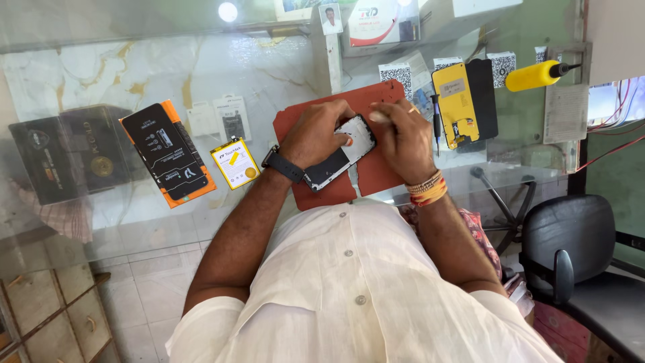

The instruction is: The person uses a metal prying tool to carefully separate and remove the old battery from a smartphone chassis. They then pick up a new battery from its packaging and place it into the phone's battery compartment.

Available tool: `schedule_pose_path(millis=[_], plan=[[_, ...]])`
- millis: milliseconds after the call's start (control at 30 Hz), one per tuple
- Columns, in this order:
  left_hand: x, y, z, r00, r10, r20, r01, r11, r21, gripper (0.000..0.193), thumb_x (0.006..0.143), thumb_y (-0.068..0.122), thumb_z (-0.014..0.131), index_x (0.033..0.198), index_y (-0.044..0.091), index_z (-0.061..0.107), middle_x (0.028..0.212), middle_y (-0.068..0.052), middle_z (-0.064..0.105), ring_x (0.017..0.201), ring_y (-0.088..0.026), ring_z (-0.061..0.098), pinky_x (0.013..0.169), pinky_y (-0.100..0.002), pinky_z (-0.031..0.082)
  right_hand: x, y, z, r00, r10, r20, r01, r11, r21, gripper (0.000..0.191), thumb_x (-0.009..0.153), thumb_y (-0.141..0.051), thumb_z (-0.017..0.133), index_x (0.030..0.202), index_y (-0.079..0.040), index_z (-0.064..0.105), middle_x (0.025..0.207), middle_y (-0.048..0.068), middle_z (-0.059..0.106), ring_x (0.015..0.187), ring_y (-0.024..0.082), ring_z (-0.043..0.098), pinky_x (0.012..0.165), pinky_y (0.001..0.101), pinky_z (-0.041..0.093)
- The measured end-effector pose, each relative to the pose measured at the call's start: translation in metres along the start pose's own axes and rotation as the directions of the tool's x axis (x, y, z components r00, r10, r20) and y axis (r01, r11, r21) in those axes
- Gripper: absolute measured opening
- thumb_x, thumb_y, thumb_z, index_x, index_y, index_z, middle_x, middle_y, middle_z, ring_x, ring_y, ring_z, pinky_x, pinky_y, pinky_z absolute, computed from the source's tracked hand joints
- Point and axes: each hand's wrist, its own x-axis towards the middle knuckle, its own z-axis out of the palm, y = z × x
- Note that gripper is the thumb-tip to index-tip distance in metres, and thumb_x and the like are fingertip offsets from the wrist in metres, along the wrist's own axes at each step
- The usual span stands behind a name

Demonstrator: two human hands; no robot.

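Glass counter, left edge: dark box, gold round emblem. Just right of it: black-and-orange flat pkg, tilted. Next: small yellow/white battery pack. Behind, under the glass: two white blister cards. Centre, on red mat: phone screen, black w/ white upper part. Far edge: square black-white code labels. Back right: yellow display module.

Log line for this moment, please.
left hand holds phone | right hand on phone's top edge | phone on red mat
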Motion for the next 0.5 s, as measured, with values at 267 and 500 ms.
schedule_pose_path(millis=[267,500], plan=[[-0.081,0.013,0.058,1.0,-0.027,0.003,0.027,0.999,-0.02,0.034,0.074,0.005,0.086,0.099,-0.002,0.064,0.096,-0.017,0.073,0.091,-0.031,0.072,0.077,-0.042,0.055,-0.075,-0.025,-0.009,0.977,-0.124,0.172,0.167,0.949,-0.268,0.018,0.081,-0.007,0.078,0.098,-0.009,0.076,0.093,0.005,0.07,0.08,0.027,0.071,0.067,0.0383,0.055],[-0.128,-0.017,0.016,0.999,0.033,-0.032,-0.033,0.999,0.004,0.035,0.072,0.006,0.088,0.097,-0.002,0.065,0.094,-0.018,0.073,0.09,-0.032,0.073,0.076,-0.041,0.056,-0.066,-0.08,0.034,0.899,-0.264,0.351,0.411,0.784,-0.465,0.012,0.086,-0.013,0.074,0.09,-0.007,0.065,0.086,0.007,0.063,0.07,0.025,0.068,0.056,0.0391,0.052]])
